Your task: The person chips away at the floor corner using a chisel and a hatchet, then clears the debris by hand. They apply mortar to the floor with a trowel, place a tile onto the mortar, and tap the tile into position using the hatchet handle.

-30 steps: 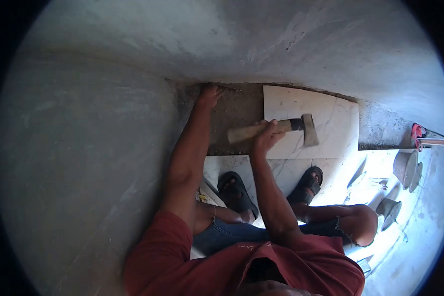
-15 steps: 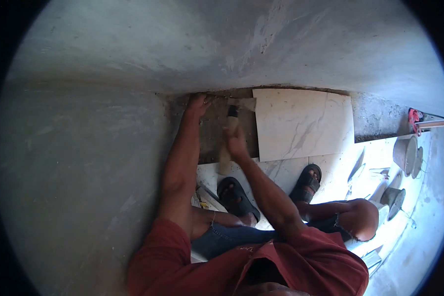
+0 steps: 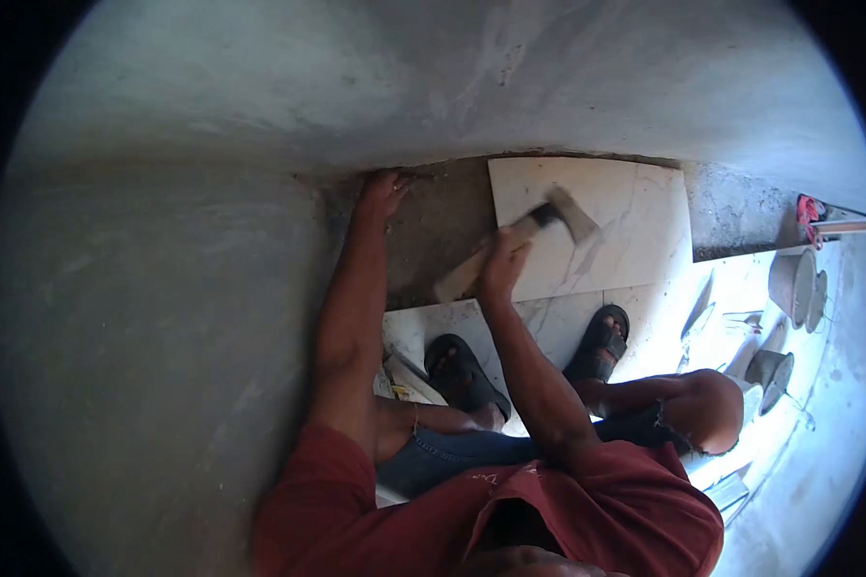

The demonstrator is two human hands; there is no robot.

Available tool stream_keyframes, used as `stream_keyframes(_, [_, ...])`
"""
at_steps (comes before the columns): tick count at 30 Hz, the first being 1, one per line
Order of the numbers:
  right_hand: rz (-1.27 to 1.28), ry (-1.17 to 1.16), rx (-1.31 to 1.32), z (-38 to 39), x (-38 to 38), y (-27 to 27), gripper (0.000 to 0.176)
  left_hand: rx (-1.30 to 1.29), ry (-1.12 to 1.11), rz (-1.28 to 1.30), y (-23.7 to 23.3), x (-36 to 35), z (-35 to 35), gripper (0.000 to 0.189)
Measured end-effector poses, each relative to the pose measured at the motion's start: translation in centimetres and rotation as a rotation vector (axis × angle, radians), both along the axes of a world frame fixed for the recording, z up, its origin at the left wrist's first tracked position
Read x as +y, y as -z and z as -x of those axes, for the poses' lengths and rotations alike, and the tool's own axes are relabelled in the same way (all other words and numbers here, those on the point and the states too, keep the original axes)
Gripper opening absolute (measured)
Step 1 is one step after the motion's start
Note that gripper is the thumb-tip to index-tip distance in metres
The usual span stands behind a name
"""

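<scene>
My right hand (image 3: 500, 267) is wrapped round the wooden handle of a hatchet (image 3: 462, 276). The tool's flared metal head, blurred by motion, is over the marbled white floor tile (image 3: 635, 221); a dark band circles the handle just below the head. At the wall corner, my left hand (image 3: 382, 195) is low, its fingers closed. A thin dark shape sticks out to the right of those fingers, and I cannot tell what it is. Between my hands lies a bare, rough patch of grey floor (image 3: 438, 216), bordering the tile's left edge.
Grey plastered walls (image 3: 164, 317) rise close on the left and ahead. My sandalled feet (image 3: 462, 375) rest on laid white tiles. To the right stand mortar pans (image 3: 791, 287), a bucket-like container (image 3: 768, 375) and a red item (image 3: 810, 216) by the wall.
My right hand has swung the hatchet up and to the right, from over the bare patch to over the tile. The left hand stays at the corner.
</scene>
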State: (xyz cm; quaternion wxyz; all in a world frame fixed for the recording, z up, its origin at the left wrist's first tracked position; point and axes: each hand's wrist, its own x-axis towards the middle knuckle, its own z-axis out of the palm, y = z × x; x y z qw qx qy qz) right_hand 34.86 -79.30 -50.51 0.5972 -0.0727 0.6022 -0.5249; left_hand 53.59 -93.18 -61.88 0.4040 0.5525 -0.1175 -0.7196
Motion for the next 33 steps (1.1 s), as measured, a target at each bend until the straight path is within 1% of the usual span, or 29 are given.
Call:
stream_keyframes(1, [-0.003,0.085,-0.009,-0.5,-0.2,0.3,0.033,-0.011,0.0,0.004,-0.4,0.2,-0.7,0.026])
stream_keyframes(2, [-0.005,-0.015,0.445,-2.2,-0.1,3.4,0.036,-0.479,0.468,0.178,-2.4,0.6,-0.4,0.025])
stream_keyframes(3, [0.137,-0.208,0.803,-3.3,0.5,6.3,0.039,-0.707,0.714,0.27,-2.7,0.2,0.0,0.025])
stream_keyframes(4, [0.226,-0.358,1.336,-4.4,1.2,9.2,0.042,-0.947,0.939,0.376,-3.0,-0.3,0.4,0.025])
stream_keyframes(5, [0.295,-0.346,1.797,-5.5,1.8,12.1,0.045,-0.44,0.426,0.142,-1.3,-0.2,0.6,0.027])
stream_keyframes(6, [0.156,-0.433,1.064,-4.2,1.8,8.8,0.043,0.072,-0.087,-0.098,-0.7,-0.5,0.8,0.03])
stream_keyframes(7, [0.027,-0.477,0.323,-2.9,1.7,5.5,0.04,0.08,-0.084,-0.099,0.0,-0.6,0.5,0.03])
stream_keyframes(8, [0.031,-0.492,0.332,-1.5,0.7,3.0,0.04,-0.355,0.358,0.112,0.2,-0.8,0.0,0.031])
stream_keyframes(9, [-0.029,-0.242,0.161,0.0,0.3,0.9,0.039,-0.565,0.581,0.188,0.6,0.2,-0.2,0.031])
stream_keyframes(10, [-0.067,-0.123,0.067,-0.2,0.5,1.1,0.038,-0.786,0.789,0.272,1.0,1.2,-0.3,0.032])
stream_keyframes(11, [-0.1,0.006,-0.022,-0.4,0.7,1.2,0.038,-0.38,0.302,0.063,0.6,0.4,0.5,0.032])
stream_keyframes(12, [-0.056,-0.132,0.39,-1.3,0.6,3.0,0.037,0.037,-0.17,-0.129,0.3,-0.3,1.0,0.033])
stream_keyframes(14, [-0.004,-0.24,0.817,-2.0,0.1,6.1,0.037,0.066,-0.15,-0.081,-0.7,-0.8,1.0,0.031])
stream_keyframes(17, [-0.085,-0.68,0.268,-3.0,0.9,8.8,0.047,0.119,-0.122,-0.059,-0.3,-0.9,0.8,0.03])
stream_keyframes(18, [-0.089,-0.684,0.266,-2.7,1.1,6.4,0.047,0.145,-0.126,-0.066,0.0,-0.7,0.3,0.031])
stream_keyframes(19, [-0.09,-0.444,0.319,-1.6,0.7,1.5,0.049,0.15,-0.146,-0.068,0.4,-0.7,0.3,0.031])
stream_keyframes(20, [-0.104,-0.34,0.337,-1.1,1.0,0.4,0.051,-0.008,0.043,0.092,1.1,0.0,0.4,0.032])
stream_keyframes(21, [-0.113,-0.236,0.356,-0.6,1.1,-0.7,0.052,-0.094,0.144,0.161,3.3,0.5,-0.7,0.032])
stream_keyframes(22, [-0.092,0.016,0.222,-0.6,0.4,0.0,0.056,-0.183,0.237,0.231,5.1,1.0,-1.7,0.032])
stream_keyframes(23, [0.002,-0.24,0.653,-1.5,0.6,3.1,0.055,-0.21,0.25,0.246,4.8,0.3,-1.5,0.032])
stream_keyframes(24, [-0.106,-0.547,1.46,-2.5,0.8,6.3,0.053,-0.124,0.132,0.145,3.2,0.2,-0.9,0.032])
stream_keyframes(25, [-0.201,-0.542,2.032,-3.4,0.9,9.5,0.052,-0.006,0.008,0.017,1.3,-0.4,0.1,0.032])
stream_keyframes(27, [0.088,-0.465,0.535,-5.1,1.0,8.5,0.04,0.12,-0.126,-0.119,-0.4,-0.8,1.0,0.033])
stream_keyframes(28, [0.09,-0.46,0.535,-4.3,1.6,7.7,0.04,0.128,-0.125,-0.11,-0.5,-1.0,0.9,0.034])
stream_keyframes(29, [0.099,-0.517,0.638,-2.6,2.4,5.4,0.036,0.136,-0.123,-0.101,-0.2,-1.1,0.7,0.035])
stream_keyframes(30, [0.106,-0.582,0.746,-0.6,3.1,4.2,0.032,0.16,-0.131,-0.089,0.6,-0.7,0.4,0.037])
stream_keyframes(31, [0.104,-0.606,0.749,0.8,3.9,4.3,0.032,0.166,-0.153,-0.097,2.6,0.1,-0.4,0.037])
stream_keyframes(32, [0.19,-0.686,0.828,2.2,4.0,4.3,0.03,-0.007,0.118,0.085,5.1,0.3,-1.4,0.041])
stream_keyframes(33, [0.287,-0.76,0.907,3.4,3.4,4.1,0.03,-0.189,0.389,0.275,4.9,0.1,-1.8,0.044])
